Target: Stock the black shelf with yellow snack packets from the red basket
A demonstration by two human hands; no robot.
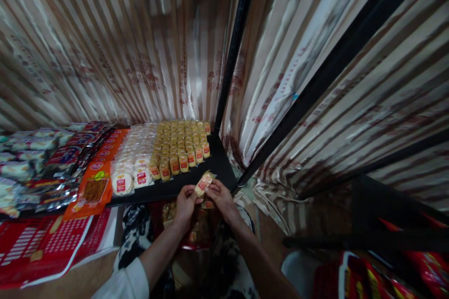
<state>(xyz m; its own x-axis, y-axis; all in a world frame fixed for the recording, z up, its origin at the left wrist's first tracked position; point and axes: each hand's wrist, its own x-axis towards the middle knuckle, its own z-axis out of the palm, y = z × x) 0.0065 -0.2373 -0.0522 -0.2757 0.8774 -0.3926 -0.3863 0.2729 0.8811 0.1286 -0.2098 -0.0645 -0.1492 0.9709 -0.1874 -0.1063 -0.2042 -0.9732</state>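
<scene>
Striped curtain (115, 46) hangs in front of me and to my right, crossed by dark poles (308, 74). Below it runs the black shelf (224, 163), its bare surface giving room to the right of the goods and in a strip along the front edge; a pole stands close by its right corner. At left, a red basket (45, 247) sits just before that edge. The orange bag (96, 173) bears a yellow-green mark, its writing too blurred to read. Beside it lie white packs (135, 149), then rows of yellow packs (184, 145), the front ones red-labelled. My left hand (185, 203) and right hand (222, 198) pinch one small pack (203, 183) near the shelf's front edge, its red label illegible.
</scene>
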